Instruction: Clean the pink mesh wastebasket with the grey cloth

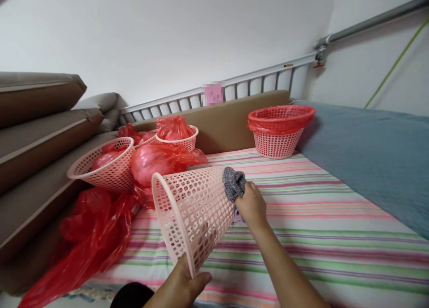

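Observation:
A pale pink perforated plastic basket [197, 205] is held tilted on its side, its wide mouth facing left. My left hand [184, 281] grips the rim at the lower end, thumb outside and the other fingers partly hidden behind the plastic. A grey speckled cloth [233, 183] is bunched in my right hand [253, 205], whose fingers are closed around it. The cloth lies against the basket's base end. A little purple material shows just below that hand, too small to name.
Left, several pink baskets [100, 169] hold red plastic bags; a filled red bag [157, 162] and a loose one [97, 232] lie nearby. Another basket lined with red plastic [278, 140] stands back right. Stacked cushions [40, 142] border the striped sheet [301, 218].

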`<state>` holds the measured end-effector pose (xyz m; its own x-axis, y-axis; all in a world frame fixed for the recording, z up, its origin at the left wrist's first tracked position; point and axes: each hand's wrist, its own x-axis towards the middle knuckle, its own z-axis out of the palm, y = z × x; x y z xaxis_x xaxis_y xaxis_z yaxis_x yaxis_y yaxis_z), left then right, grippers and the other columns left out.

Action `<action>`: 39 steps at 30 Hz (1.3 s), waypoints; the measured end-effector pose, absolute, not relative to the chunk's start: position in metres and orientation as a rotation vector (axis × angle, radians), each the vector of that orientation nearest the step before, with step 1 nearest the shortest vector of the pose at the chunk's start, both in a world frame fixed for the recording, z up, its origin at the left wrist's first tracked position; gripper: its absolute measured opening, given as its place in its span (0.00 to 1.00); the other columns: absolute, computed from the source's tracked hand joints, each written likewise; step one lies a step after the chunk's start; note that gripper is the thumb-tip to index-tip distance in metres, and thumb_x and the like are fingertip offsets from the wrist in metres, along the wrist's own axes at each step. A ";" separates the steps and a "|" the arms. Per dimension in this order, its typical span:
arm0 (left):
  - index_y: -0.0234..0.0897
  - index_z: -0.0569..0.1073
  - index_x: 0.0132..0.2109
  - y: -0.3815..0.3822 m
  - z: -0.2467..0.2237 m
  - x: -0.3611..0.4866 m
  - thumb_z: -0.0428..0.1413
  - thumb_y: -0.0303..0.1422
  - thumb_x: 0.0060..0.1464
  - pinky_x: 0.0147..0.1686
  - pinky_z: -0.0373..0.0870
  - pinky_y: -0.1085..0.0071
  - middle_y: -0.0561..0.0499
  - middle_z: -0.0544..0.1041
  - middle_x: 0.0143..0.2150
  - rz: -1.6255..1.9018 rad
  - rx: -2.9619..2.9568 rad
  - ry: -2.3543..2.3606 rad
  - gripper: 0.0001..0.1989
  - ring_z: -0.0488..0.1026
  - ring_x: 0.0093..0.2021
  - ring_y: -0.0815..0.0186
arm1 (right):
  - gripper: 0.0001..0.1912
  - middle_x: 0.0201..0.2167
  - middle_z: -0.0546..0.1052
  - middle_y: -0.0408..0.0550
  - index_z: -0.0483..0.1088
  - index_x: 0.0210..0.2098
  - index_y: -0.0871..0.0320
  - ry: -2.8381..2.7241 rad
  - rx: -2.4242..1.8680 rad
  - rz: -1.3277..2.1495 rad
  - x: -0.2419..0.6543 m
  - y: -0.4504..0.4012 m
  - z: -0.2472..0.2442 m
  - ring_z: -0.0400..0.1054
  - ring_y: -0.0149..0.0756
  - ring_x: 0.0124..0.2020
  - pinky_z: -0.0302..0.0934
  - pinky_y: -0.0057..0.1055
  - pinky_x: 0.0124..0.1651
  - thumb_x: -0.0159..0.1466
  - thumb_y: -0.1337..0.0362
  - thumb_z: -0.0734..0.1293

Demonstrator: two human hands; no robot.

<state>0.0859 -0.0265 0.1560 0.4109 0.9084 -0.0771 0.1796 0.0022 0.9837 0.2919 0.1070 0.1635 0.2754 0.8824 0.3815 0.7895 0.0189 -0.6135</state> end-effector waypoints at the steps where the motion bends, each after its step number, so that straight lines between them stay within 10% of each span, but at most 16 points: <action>1: 0.52 0.48 0.65 -0.027 0.156 0.086 0.55 0.32 0.55 0.66 0.31 0.53 0.52 0.50 0.69 0.747 1.499 1.037 0.36 0.41 0.68 0.57 | 0.16 0.39 0.71 0.51 0.68 0.45 0.59 -1.509 -1.794 0.162 0.296 0.109 0.163 0.65 0.40 0.41 0.54 0.30 0.35 0.58 0.68 0.60; 15: 0.51 0.46 0.66 -0.025 0.172 0.093 0.60 0.33 0.51 0.66 0.38 0.57 0.51 0.52 0.68 0.814 1.394 0.864 0.41 0.48 0.67 0.60 | 0.16 0.40 0.73 0.53 0.69 0.44 0.59 -1.559 -1.682 0.307 0.289 0.096 0.175 0.66 0.41 0.42 0.57 0.30 0.39 0.56 0.68 0.61; 23: 0.41 0.69 0.54 -0.013 0.166 0.079 0.64 0.40 0.43 0.59 0.59 0.50 0.46 0.74 0.53 0.969 1.351 1.086 0.29 0.65 0.57 0.46 | 0.36 0.46 0.68 0.48 0.64 0.55 0.47 -1.936 -1.071 0.348 0.211 0.001 0.203 0.62 0.43 0.44 0.57 0.38 0.48 0.46 0.73 0.64; 39: 0.52 0.49 0.65 -0.030 0.145 0.076 0.55 0.33 0.55 0.66 0.33 0.55 0.53 0.49 0.69 0.719 1.516 1.070 0.35 0.44 0.68 0.59 | 0.15 0.39 0.74 0.52 0.69 0.43 0.58 -1.414 -1.709 0.405 0.304 0.121 0.148 0.67 0.41 0.41 0.57 0.28 0.37 0.57 0.66 0.59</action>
